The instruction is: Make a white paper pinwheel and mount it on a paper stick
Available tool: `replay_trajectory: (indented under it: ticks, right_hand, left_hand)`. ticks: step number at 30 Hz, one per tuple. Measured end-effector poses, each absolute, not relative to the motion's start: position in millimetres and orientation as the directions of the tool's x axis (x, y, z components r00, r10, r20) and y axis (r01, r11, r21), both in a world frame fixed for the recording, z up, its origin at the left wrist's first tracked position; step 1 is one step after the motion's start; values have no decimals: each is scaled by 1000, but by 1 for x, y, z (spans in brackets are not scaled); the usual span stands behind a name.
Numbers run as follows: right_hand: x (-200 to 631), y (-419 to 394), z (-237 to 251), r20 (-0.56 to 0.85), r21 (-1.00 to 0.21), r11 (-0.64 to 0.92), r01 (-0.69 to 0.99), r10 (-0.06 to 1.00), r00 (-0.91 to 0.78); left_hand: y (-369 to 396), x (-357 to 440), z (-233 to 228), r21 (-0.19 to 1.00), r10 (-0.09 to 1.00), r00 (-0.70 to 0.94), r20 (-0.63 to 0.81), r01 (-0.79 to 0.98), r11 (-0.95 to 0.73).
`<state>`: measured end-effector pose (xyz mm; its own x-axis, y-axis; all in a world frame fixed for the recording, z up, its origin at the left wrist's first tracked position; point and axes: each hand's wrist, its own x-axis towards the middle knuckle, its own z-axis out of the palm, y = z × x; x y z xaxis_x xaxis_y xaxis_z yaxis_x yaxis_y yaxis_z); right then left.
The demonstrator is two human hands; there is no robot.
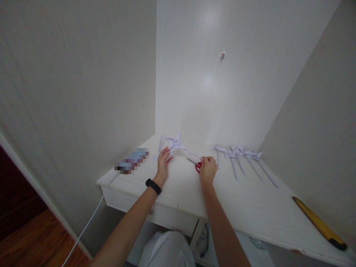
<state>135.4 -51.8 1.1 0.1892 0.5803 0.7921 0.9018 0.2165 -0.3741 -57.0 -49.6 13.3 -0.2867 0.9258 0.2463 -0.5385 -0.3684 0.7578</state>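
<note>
A white paper pinwheel (pixel 175 144) is tilted above the far part of the desk, its thin stick running down to the right. My right hand (pixel 208 168) is closed on the end of that stick. Beside the pinwheel's blades is my left hand (pixel 163 163), its fingers apart; whether they touch the paper I cannot tell. Red-handled scissors (pixel 197 165) lie next to my right hand, which partly covers them. Several more paper pinwheels (pixel 239 152) lie in a row at the right, sticks pointing toward me.
The white desk (pixel 180 185) stands against walls. Several thin paper sticks (pixel 161 142) lie at the back left. A blurred-out object (pixel 132 160) with a white cable (pixel 91 218) sits at the left. A yellow and black tool (pixel 318 221) rests by the right wall.
</note>
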Motion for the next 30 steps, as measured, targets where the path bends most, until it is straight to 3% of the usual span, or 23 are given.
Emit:
replay_trajectory:
  ticks: [5, 11, 14, 22, 30]
  right_hand:
    - [141, -49, -3, 827, -412, 304, 859, 522, 212]
    - [140, -50, -1, 773, -446, 253, 859, 593, 227]
    - [140, -51, 0, 778, -454, 256, 853, 581, 240]
    - [136, -54, 2, 805, -449, 259, 855, 533, 261]
    - [129, -57, 3, 742, -480, 201, 854, 612, 273]
  left_hand:
    - [-47, -54, 14, 760, 947, -249, 204, -569, -314]
    - [-44, -51, 9, 844, 934, -251, 254, -415, -341]
    - [-44, -52, 8, 860, 932, -268, 245, -384, -337]
    - [-47, -51, 11, 830, 941, -272, 202, -462, -312]
    - [-44, -52, 7, 808, 937, -281, 207, -492, -326]
